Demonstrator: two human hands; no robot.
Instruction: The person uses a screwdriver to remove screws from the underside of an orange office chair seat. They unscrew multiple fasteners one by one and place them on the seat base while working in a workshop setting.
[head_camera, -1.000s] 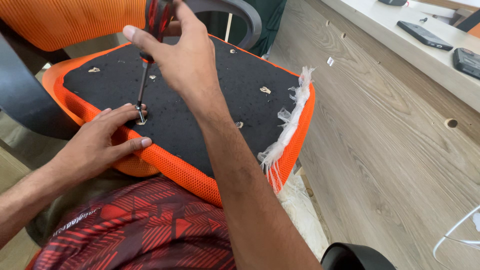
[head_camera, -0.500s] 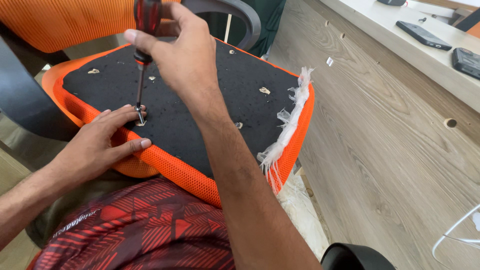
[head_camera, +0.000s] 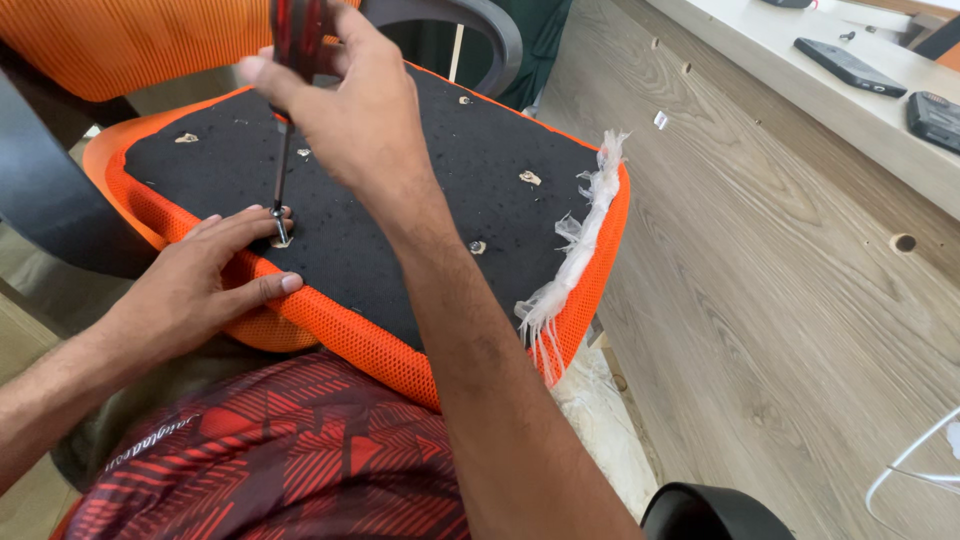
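Gripping the red-and-black-handled screwdriver (head_camera: 285, 120) upright, the right hand (head_camera: 345, 110) held its tip on 1 screw (head_camera: 281, 238) near the upturned orange-edged black seat base's (head_camera: 400, 190) front-left edge, the left hand (head_camera: 190, 290) lay flat steadying it, and other fixing holes apparently awaited attention.

The upturned chair seat (head_camera: 400, 200) lies across my lap, the chair back (head_camera: 140, 40) behind it. My left hand (head_camera: 190, 290) rests on the seat's near left edge, fingers beside the screw (head_camera: 281, 238). My right hand (head_camera: 340, 110) is above, with the screwdriver (head_camera: 285, 150) standing on that screw. Torn plastic wrap (head_camera: 575, 250) hangs off the seat's right edge. A wooden panel (head_camera: 780, 300) lies to the right; two phones (head_camera: 850, 68) sit beyond it.
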